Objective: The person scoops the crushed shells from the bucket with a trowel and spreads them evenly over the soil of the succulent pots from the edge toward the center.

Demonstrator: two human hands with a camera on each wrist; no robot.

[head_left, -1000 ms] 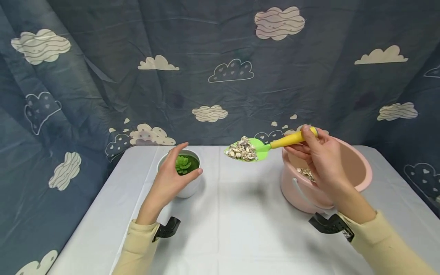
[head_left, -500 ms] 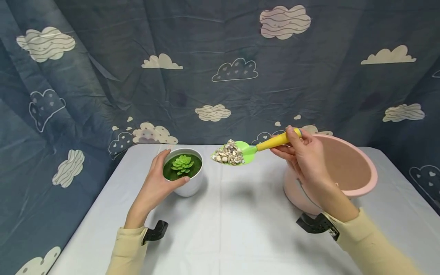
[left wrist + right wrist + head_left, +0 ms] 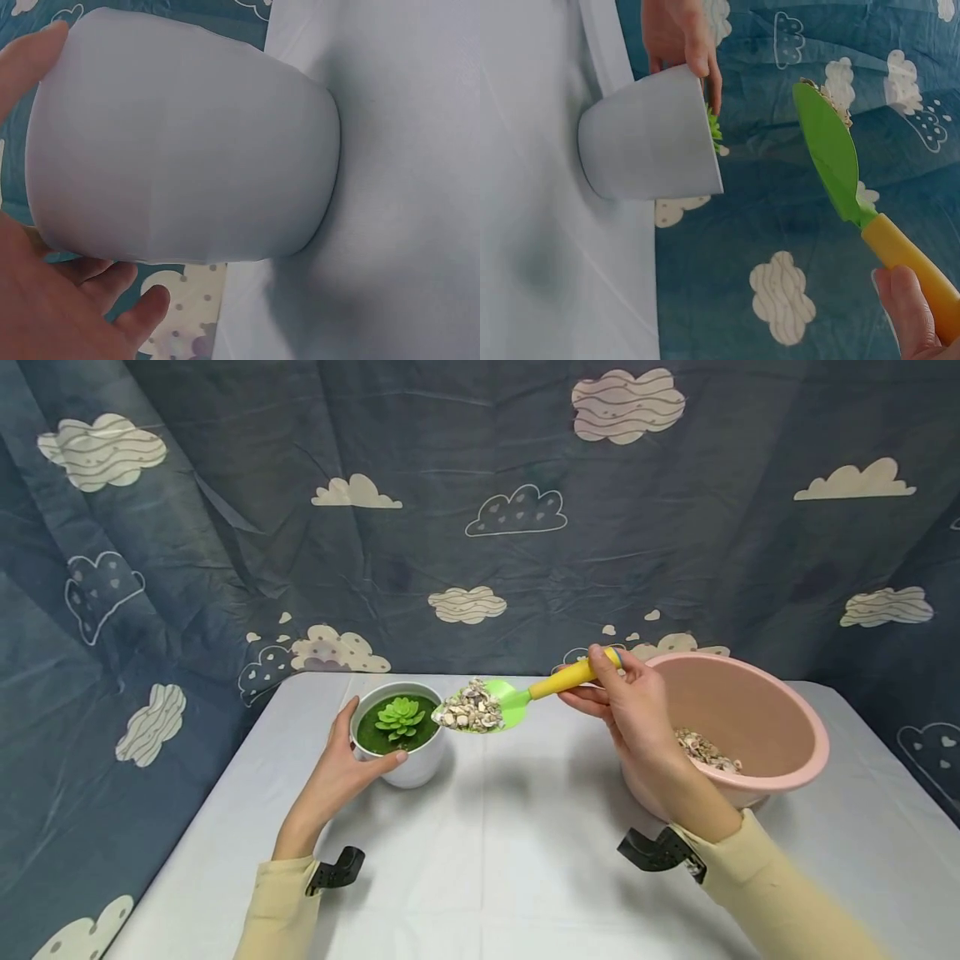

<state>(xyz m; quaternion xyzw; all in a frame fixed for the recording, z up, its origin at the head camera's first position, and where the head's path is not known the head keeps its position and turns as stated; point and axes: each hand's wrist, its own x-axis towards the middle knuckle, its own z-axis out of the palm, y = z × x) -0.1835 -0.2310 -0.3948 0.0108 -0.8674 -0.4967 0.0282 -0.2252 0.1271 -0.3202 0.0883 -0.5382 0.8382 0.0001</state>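
Note:
My left hand [image 3: 330, 789] holds the rim of a white flower pot [image 3: 420, 767], thumb at the front and fingers round its left side. A small green succulent [image 3: 400, 717] grows from the pot's dark green surface. In the left wrist view the pot's smooth wall [image 3: 187, 142] fills most of the picture. My right hand [image 3: 637, 714] grips the yellow handle of a garden trowel [image 3: 516, 703]. Its green blade bears a heap of pebbly bits [image 3: 472, 708], and the tip overlaps the pot's right rim in the head view. The right wrist view shows the trowel [image 3: 829, 150] above the pot's mouth.
A pink bucket [image 3: 813, 747] stands at the right, partly behind my right forearm, with more pebbly bits [image 3: 705, 750] inside. A white cloth [image 3: 540, 860] covers the table. Behind it hangs a dark blue curtain [image 3: 420, 552] with cloud prints.
My right hand has carried the loaded trowel left, from beside the bucket to the pot's edge. My left hand has lowered from over the pot and taken hold of its rim.

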